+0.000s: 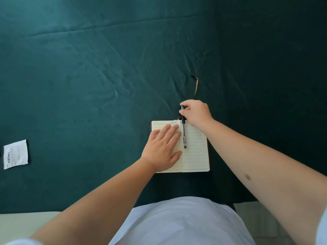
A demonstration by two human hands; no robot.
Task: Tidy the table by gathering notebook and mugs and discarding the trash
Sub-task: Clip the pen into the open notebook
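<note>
An open lined notebook with a dark cover lies on the table just in front of me. My left hand rests flat on its left page, fingers spread. A black pen lies along the notebook's centre fold, its top end sticking out past the far edge. My right hand pinches that top end between thumb and fingers. A thin ribbon bookmark trails from the notebook away across the cloth. No mugs are in view.
A dark green cloth with creases covers the table. A white cloth label with printed text lies at the left edge of the view. My pale shirt fills the bottom centre, against the table's near edge.
</note>
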